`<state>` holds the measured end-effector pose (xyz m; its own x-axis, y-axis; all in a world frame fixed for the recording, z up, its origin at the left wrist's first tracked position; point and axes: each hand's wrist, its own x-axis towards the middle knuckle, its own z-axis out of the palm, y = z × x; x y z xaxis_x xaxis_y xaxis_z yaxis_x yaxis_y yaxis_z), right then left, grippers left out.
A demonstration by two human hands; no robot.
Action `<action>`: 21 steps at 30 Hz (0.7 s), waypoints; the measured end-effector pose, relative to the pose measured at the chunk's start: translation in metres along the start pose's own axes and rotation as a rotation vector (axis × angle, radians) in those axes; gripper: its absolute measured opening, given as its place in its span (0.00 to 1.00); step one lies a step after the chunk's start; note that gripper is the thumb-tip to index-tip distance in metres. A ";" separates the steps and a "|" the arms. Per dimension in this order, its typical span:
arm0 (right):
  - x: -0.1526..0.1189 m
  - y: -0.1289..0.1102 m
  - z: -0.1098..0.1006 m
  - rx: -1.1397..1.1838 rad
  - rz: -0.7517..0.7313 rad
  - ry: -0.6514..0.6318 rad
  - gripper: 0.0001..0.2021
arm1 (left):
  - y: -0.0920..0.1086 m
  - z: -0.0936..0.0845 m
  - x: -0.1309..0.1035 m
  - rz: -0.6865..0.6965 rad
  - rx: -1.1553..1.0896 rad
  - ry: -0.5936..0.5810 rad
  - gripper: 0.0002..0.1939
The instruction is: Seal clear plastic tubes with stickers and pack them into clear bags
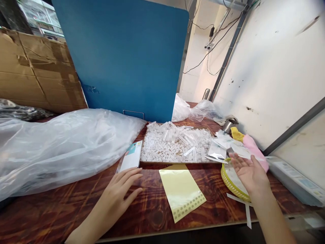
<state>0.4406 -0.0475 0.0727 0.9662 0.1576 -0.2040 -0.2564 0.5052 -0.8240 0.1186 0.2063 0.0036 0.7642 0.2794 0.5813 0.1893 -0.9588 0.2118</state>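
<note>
My left hand (124, 188) is low over the table with its fingers stretched out and nothing in them. Just beyond its fingertips lies a flat packet with a white and teal card (131, 156). My right hand (250, 173) is palm up with spread fingers, over the right side of a yellow plastic basket (227, 179); it holds nothing that I can see. Between my hands lies a pale yellow sheet (181, 188) with rows of small round stickers near its lower edge. Behind the sheet, a shallow tray (154, 163) holds many small white pieces and clear tubes.
A large translucent plastic bag (68, 145) covers the table's left side. A blue board (127, 57) stands upright behind the tray. At the right are a metal cup (229, 124), a pink and yellow cloth (251, 147) and white paper strips (248, 215) by the table edge.
</note>
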 end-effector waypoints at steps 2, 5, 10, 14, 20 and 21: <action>-0.010 0.014 0.000 -0.036 0.114 -0.110 0.11 | 0.012 0.003 0.012 0.035 -0.058 -0.050 0.14; -0.021 0.048 0.015 -0.350 0.053 -0.402 0.15 | 0.033 0.013 0.034 0.162 -0.174 -0.173 0.11; -0.001 0.109 0.089 -0.985 -0.310 -0.638 0.17 | 0.057 0.052 0.067 0.533 -0.259 -0.297 0.09; 0.022 0.144 0.149 -1.262 -0.458 -0.577 0.11 | 0.052 0.077 0.077 0.599 -0.232 -0.215 0.11; 0.034 0.163 0.177 -1.525 -0.516 -0.542 0.06 | 0.044 0.079 0.072 0.536 -0.299 -0.168 0.10; 0.035 0.161 0.175 -1.535 -0.526 -0.550 0.06 | 0.044 0.077 0.072 0.520 -0.312 -0.142 0.10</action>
<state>0.4286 0.1883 0.0253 0.7254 0.6705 0.1555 0.6376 -0.5696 -0.5187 0.2291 0.1799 -0.0060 0.7867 -0.2507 0.5642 -0.4025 -0.9012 0.1607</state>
